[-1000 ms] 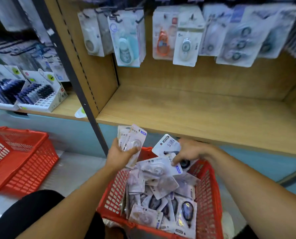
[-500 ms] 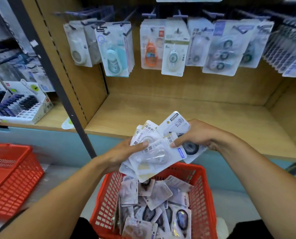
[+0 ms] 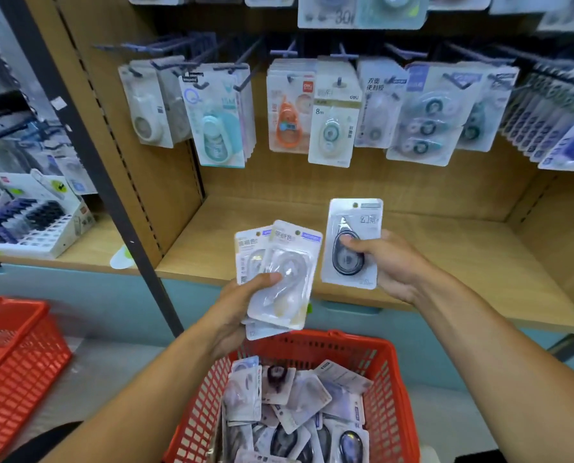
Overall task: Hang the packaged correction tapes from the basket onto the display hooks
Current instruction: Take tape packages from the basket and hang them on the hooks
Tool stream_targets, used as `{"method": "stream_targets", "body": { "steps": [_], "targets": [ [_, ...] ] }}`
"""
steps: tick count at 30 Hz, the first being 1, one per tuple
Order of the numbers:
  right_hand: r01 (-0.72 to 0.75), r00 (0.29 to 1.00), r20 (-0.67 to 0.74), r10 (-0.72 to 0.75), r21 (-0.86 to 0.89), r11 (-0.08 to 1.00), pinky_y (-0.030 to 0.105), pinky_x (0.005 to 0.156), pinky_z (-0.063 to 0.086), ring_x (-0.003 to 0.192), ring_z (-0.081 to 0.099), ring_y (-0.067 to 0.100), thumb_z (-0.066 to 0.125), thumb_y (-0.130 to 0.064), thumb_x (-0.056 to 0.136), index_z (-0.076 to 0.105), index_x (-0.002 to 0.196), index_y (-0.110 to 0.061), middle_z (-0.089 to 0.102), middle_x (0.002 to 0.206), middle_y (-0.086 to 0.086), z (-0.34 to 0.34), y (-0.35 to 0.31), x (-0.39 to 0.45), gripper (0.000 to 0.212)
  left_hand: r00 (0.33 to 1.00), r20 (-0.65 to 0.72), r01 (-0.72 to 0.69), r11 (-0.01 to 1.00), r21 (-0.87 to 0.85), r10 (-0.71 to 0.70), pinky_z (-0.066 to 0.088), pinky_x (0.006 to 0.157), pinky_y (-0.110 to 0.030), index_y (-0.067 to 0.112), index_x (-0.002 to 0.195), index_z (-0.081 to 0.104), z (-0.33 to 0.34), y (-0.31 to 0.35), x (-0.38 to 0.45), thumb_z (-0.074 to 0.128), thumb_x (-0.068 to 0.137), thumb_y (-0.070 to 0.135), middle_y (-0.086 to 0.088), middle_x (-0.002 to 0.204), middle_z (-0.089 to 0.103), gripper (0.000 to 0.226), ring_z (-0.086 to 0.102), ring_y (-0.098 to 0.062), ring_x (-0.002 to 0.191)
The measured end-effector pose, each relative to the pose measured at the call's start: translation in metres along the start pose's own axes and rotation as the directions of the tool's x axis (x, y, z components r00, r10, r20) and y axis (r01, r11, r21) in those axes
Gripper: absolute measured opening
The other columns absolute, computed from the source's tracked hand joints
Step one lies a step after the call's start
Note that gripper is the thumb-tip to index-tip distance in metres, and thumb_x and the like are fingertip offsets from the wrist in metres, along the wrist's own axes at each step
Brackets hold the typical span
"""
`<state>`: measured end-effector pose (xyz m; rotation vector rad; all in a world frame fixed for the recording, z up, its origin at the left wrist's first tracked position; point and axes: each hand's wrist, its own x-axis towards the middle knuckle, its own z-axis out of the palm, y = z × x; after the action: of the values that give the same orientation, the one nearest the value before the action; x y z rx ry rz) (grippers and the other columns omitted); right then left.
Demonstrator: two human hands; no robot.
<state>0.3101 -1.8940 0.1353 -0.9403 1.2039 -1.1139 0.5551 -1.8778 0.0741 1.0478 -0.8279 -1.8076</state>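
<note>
My left hand (image 3: 242, 305) grips a small stack of pale packaged correction tapes (image 3: 287, 262) above the red basket (image 3: 387, 372). My right hand (image 3: 391, 262) pinches a single pack with a dark correction tape (image 3: 354, 228), held upright beside the stack and apart from it. Several more packs (image 3: 295, 409) lie loose in the basket below. Display hooks (image 3: 242, 61) jut from the back panel above, most carrying hanging packs (image 3: 334, 115).
A wooden shelf (image 3: 446, 248) runs under the hanging packs. A dark metal upright (image 3: 88, 152) divides this bay from the left one, where a white display box of pens (image 3: 28, 222) stands. A second red basket (image 3: 15, 362) sits on the floor at left.
Both hands rose from the basket toward the shelf. The right hand drew its dark tape pack away from the left hand's stack, so the two now sit apart. The view tilted upward.
</note>
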Motion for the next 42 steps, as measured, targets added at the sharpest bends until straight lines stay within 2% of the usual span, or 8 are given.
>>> {"method": "stream_targets", "body": {
  "steps": [3,8,16,22,29,34,38,42],
  "targets": [
    [0.211,0.938,-0.265,-0.226,-0.084,0.974,0.043,0.091,0.058,0.093,0.074,0.021,0.077,-0.014,0.086,0.075,0.104,-0.016,0.078,0.104,0.005,-0.001,0.001,0.003,0.019,0.978,-0.158,-0.138,0.990,-0.006,0.136,0.055,0.093,-0.070,0.008,0.129,0.067,0.000,0.002,0.004,0.082,0.081,0.009,-0.021,0.120,0.075,0.051,0.069,-0.048,0.114],
    [0.282,0.958,-0.032,-0.286,-0.098,0.954,0.038,0.090,0.053,0.096,0.071,0.018,0.072,-0.020,0.091,0.073,0.114,-0.019,0.077,0.107,0.002,0.035,0.012,-0.013,0.023,0.961,-0.144,-0.232,0.972,0.034,0.235,0.055,0.096,-0.065,0.014,0.115,0.073,0.014,0.004,0.000,0.076,0.088,0.009,-0.024,0.116,0.075,0.028,0.073,-0.043,0.105],
    [0.381,0.883,-0.193,-0.427,-0.238,0.894,0.042,0.088,0.058,0.098,0.071,0.011,0.074,-0.048,0.085,0.055,0.124,-0.043,0.072,0.107,-0.013,0.078,0.027,-0.011,0.043,0.946,-0.152,-0.294,0.955,-0.032,0.286,0.063,0.081,-0.058,0.015,0.129,0.067,0.034,0.018,-0.003,0.079,0.079,0.025,-0.014,0.115,0.078,0.053,0.077,-0.038,0.102],
    [0.429,0.856,-0.219,-0.469,-0.206,0.880,0.042,0.091,0.057,0.099,0.070,0.006,0.073,-0.055,0.074,0.061,0.116,-0.038,0.071,0.105,-0.016,0.087,0.009,-0.014,0.047,0.936,-0.110,-0.337,0.941,0.000,0.335,0.053,0.098,-0.070,0.014,0.134,0.063,0.035,0.030,-0.004,0.084,0.082,0.026,-0.017,0.121,0.076,0.057,0.072,-0.043,0.111],
    [0.458,0.869,-0.099,-0.486,-0.212,0.863,0.030,0.095,0.055,0.106,0.068,0.001,0.075,-0.028,0.089,0.062,0.129,-0.033,0.073,0.113,-0.019,0.082,-0.010,-0.020,0.043,0.926,0.001,-0.372,0.911,0.180,0.378,0.053,0.105,-0.058,0.017,0.127,0.070,0.039,0.044,-0.008,0.082,0.086,0.039,-0.013,0.116,0.078,0.047,0.074,-0.033,0.110],
    [0.410,0.901,0.184,-0.394,-0.057,0.910,0.015,0.089,0.052,0.117,0.065,0.004,0.079,-0.008,0.078,0.042,0.147,-0.028,0.070,0.125,-0.011,0.081,-0.028,-0.034,0.080,0.904,0.005,-0.421,0.891,0.172,0.427,0.054,0.105,-0.056,0.024,0.121,0.075,0.049,0.061,-0.018,0.085,0.076,0.057,-0.009,0.114,0.079,0.056,0.075,-0.030,0.108],
    [0.491,0.868,0.128,-0.480,-0.064,0.869,0.017,0.093,0.052,0.118,0.064,0.003,0.084,-0.012,0.073,0.042,0.148,-0.027,0.069,0.128,-0.011,0.092,-0.042,-0.041,0.088,0.871,0.009,-0.488,0.862,0.133,0.492,0.058,0.095,-0.050,0.033,0.132,0.066,0.059,0.079,-0.026,0.076,0.081,0.058,-0.007,0.121,0.077,0.057,0.075,-0.032,0.111],
    [0.553,0.832,0.055,-0.552,-0.022,0.833,0.027,0.098,0.053,0.117,0.065,0.006,0.075,-0.010,0.087,0.053,0.141,-0.025,0.070,0.124,-0.012,0.111,-0.062,-0.046,0.061,0.852,0.024,-0.524,0.848,0.082,0.524,0.054,0.100,-0.063,0.026,0.139,0.060,0.061,0.106,-0.040,0.071,0.091,0.045,-0.011,0.125,0.075,0.053,0.073,-0.036,0.114]
  ]
}}
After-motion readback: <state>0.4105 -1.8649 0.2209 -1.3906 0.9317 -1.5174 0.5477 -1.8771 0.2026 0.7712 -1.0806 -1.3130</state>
